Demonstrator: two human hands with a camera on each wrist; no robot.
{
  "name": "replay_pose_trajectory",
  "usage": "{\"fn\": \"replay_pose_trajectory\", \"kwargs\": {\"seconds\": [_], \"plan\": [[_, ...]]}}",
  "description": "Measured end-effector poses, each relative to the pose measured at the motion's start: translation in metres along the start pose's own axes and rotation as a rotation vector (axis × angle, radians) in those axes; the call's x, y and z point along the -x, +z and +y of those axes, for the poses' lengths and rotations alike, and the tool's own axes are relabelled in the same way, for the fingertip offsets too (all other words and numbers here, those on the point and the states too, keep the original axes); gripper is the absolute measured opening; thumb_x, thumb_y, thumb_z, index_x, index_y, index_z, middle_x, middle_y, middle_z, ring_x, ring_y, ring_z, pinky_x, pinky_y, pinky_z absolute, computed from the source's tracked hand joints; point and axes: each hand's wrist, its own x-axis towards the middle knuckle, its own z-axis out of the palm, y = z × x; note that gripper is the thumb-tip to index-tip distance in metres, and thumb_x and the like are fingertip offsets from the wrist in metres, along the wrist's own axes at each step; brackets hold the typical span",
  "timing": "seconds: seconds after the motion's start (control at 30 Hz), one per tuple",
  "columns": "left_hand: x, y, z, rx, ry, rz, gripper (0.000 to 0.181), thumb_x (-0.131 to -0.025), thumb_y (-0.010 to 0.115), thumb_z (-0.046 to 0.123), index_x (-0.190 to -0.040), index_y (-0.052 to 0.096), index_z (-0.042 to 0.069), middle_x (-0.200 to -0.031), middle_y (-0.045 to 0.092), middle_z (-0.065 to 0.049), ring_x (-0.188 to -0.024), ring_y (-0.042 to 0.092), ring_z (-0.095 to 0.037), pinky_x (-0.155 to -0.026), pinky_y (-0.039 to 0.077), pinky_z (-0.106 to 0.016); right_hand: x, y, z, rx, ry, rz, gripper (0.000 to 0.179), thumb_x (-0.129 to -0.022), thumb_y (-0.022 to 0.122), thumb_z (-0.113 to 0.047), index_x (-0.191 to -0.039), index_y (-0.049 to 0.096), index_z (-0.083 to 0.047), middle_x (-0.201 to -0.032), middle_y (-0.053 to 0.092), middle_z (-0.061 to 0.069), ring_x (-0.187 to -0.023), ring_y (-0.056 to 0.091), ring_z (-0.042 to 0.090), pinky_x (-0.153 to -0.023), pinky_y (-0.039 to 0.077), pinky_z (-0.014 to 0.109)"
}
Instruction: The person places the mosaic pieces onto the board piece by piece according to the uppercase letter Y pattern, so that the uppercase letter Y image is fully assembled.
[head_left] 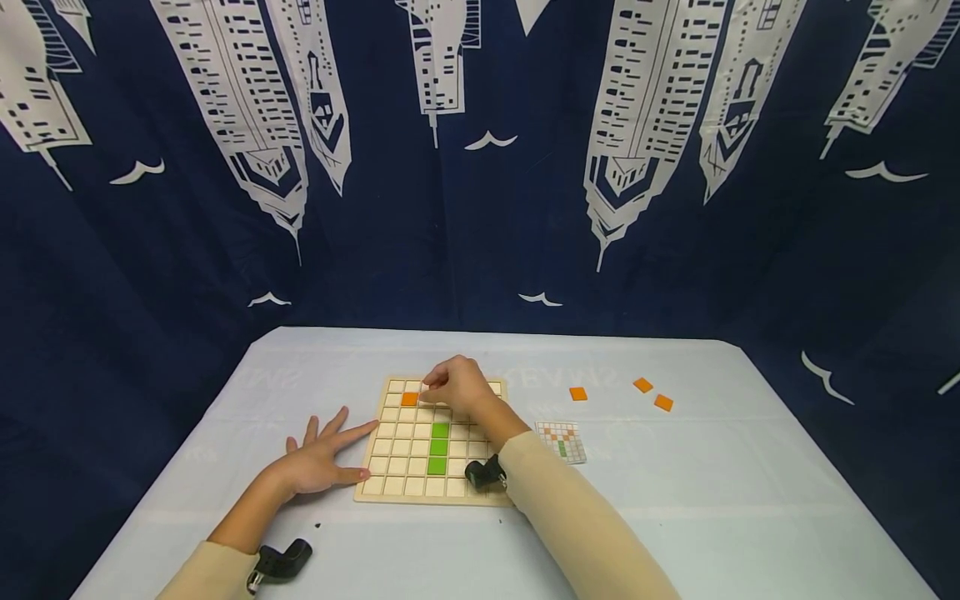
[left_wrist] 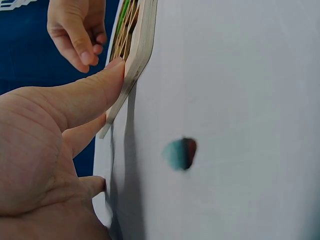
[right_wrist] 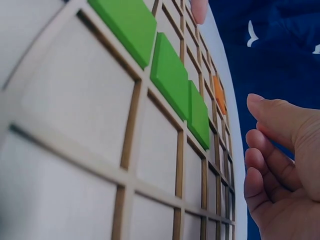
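A wooden grid board [head_left: 369, 493] lies on the white table. Three green tiles [head_left: 438, 448] fill a column near its middle, and one orange tile [head_left: 409, 398] sits in the far left part. My left hand [head_left: 322, 458] lies flat with its fingers spread, the thumb [left_wrist: 95, 85] against the board's left edge [left_wrist: 140, 55]. My right hand [head_left: 453, 385] hovers over the far rows just right of the orange tile. Its fingers [right_wrist: 260, 170] are loosely curled, with no tile showing between them. The right wrist view looks along the green tiles [right_wrist: 170, 70] to the orange tile [right_wrist: 218, 94].
Three loose orange tiles [head_left: 577, 393] [head_left: 642, 384] [head_left: 663, 402] lie on the table to the right of the board. A small pattern card [head_left: 561, 442] rests by the board's right side. A dark blue curtain with white towers hangs behind the table's far edge [head_left: 495, 332].
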Motion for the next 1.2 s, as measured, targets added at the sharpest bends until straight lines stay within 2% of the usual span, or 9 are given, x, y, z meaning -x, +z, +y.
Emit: {"fn": "replay_pose_trajectory", "kwargs": {"seconds": [0.2,0.5,0.8,1.03,1.2], "plan": [[-0.002,0.001,-0.001,-0.004,-0.006,0.008,0.088,-0.080,0.082,0.051,-0.156,0.045,0.028,-0.169,0.005,-0.030,-0.148,-0.015,-0.066,-0.104,-0.009,-0.089,0.008,-0.006,0.007,-0.027,-0.037,0.042,0.025,-0.086,0.085,-0.020,-0.106,0.080,-0.005,-0.090,0.075,0.001,-0.080,0.064,0.011,-0.072,0.054,0.026],[-0.002,0.003,-0.003,-0.004,-0.007,0.014,0.088,-0.079,0.083,0.050,-0.156,0.045,0.028,-0.169,0.005,-0.029,-0.148,-0.015,-0.065,-0.104,-0.009,-0.088,0.023,-0.015,0.018,-0.041,-0.054,0.074,0.027,-0.087,0.084,-0.026,-0.106,0.081,-0.008,-0.091,0.076,0.000,-0.079,0.062,0.011,-0.069,0.053,0.026],[-0.002,0.002,-0.002,0.003,-0.005,0.015,0.088,-0.079,0.083,0.050,-0.156,0.045,0.028,-0.169,0.005,-0.029,-0.148,-0.015,-0.066,-0.104,-0.010,-0.088,0.040,-0.026,0.024,-0.121,-0.070,0.132,0.029,-0.085,0.085,-0.022,-0.108,0.080,-0.005,-0.094,0.077,0.003,-0.078,0.062,0.012,-0.068,0.053,0.026],[-0.001,0.002,-0.002,0.009,-0.007,0.010,0.089,-0.079,0.083,0.050,-0.156,0.045,0.029,-0.169,0.005,-0.029,-0.148,-0.016,-0.065,-0.104,-0.010,-0.088,0.051,-0.036,0.036,-0.126,-0.110,0.237,0.028,-0.082,0.087,-0.017,-0.104,0.080,-0.002,-0.091,0.076,0.006,-0.073,0.062,0.012,-0.063,0.052,0.025],[-0.001,0.002,-0.002,0.027,-0.002,0.007,0.088,-0.079,0.083,0.049,-0.156,0.045,0.028,-0.169,0.004,-0.029,-0.148,-0.017,-0.064,-0.104,-0.012,-0.088,0.061,-0.047,0.043,-0.147,-0.096,0.288,0.028,-0.081,0.088,-0.017,-0.104,0.080,-0.003,-0.090,0.076,0.006,-0.074,0.062,0.014,-0.066,0.052,0.024]]}}
